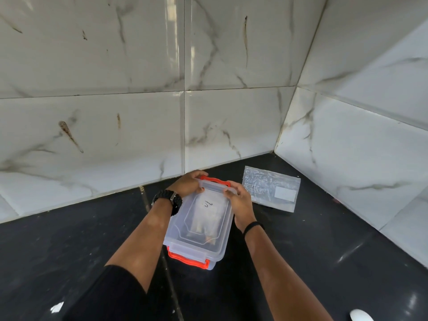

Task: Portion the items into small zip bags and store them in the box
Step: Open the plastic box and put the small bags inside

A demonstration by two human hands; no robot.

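Observation:
A clear plastic box (196,237) with its lid on stands on the black counter, with an orange latch at each short end. Through the lid I see a filled small bag inside. My left hand (188,184) grips the far left corner of the lid beside the far orange latch (214,180). My right hand (239,200) curls its fingers round the far right corner at the same latch. The near orange latch (188,259) is folded down against the box.
A flat clear pack of zip bags (271,188) with a white label lies on the counter to the right of the box, near the corner. Marble-tiled walls close in behind and on the right. A white object (357,315) shows at the bottom right edge.

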